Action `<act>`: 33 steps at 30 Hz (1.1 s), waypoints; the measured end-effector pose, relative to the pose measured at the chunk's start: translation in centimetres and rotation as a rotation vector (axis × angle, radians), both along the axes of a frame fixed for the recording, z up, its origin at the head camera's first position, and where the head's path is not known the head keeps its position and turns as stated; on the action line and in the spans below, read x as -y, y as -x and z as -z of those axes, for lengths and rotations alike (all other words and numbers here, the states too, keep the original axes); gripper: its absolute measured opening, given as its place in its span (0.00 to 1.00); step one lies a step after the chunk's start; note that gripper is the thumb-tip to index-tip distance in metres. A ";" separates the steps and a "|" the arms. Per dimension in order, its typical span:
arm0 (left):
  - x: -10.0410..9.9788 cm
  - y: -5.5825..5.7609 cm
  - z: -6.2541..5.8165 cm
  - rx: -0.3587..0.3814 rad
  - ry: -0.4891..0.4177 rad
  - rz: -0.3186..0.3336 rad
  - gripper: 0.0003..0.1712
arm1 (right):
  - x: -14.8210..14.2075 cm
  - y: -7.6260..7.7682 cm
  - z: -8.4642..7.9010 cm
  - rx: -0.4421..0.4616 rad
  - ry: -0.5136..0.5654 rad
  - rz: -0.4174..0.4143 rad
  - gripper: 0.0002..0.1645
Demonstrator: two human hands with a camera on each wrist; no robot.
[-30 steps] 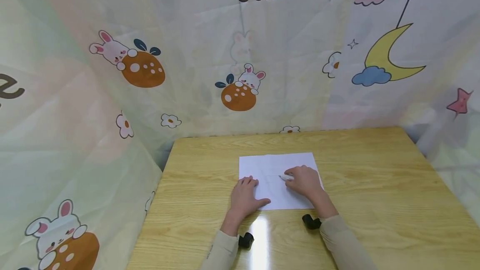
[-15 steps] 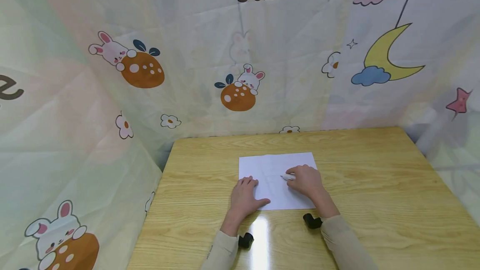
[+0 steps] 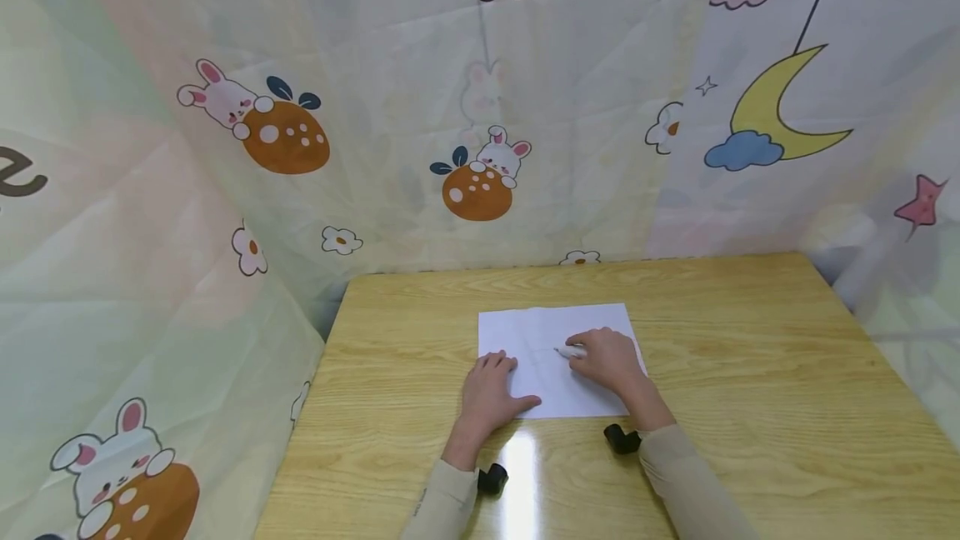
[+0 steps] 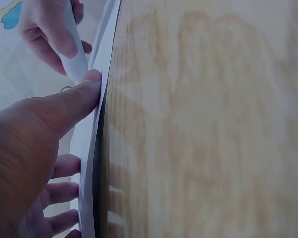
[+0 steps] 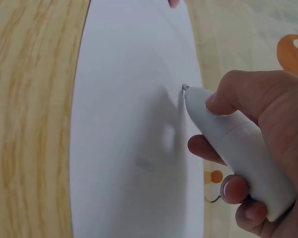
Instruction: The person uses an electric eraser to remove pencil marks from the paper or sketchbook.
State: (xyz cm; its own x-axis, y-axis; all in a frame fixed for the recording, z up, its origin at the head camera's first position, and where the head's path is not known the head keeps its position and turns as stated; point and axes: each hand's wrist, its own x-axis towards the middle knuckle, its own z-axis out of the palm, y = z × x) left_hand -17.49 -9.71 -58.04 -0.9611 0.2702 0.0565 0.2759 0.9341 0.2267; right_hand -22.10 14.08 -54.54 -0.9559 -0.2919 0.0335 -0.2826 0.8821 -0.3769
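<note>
A white sheet of paper [image 3: 551,323] lies on the table. My left hand [image 3: 489,397] rests on its left part, fingers spread and thumb stretched along the near edge; in the left wrist view the thumb [image 4: 74,101] presses there. On the right half, my right hand [image 3: 609,359] grips a thick white pen-shaped tool [image 3: 573,352], also large in the right wrist view as a white tool [image 5: 238,144] with a small metal tip. Its tip points left, at or just above the paper; contact is unclear. Faint lines show on the sheet near it.
The wooden table [image 3: 390,373] extends around the sheet. Behind it hangs a printed cloth [image 3: 397,148] with rabbits and a moon. Black wrist-worn devices, one by the left cuff [image 3: 492,480] and one by the right cuff [image 3: 621,440], sit close above the table.
My right hand shifted slightly right, then back left with the white tool, its tip now a little further left than before. My left hand and the paper look unmoved.
</note>
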 end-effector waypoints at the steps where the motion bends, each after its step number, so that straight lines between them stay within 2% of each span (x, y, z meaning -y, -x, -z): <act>1: 0.0 0.0 0.0 0.001 0.001 -0.001 0.46 | 0.0 0.0 0.0 0.004 0.000 0.001 0.18; 16: -0.1 0.2 0.0 0.000 0.016 -0.005 0.47 | 0.2 0.0 -0.3 0.022 -0.005 -0.001 0.17; 33: -0.1 0.3 0.1 0.005 0.013 -0.006 0.47 | 0.6 0.2 0.0 -0.007 -0.001 -0.003 0.18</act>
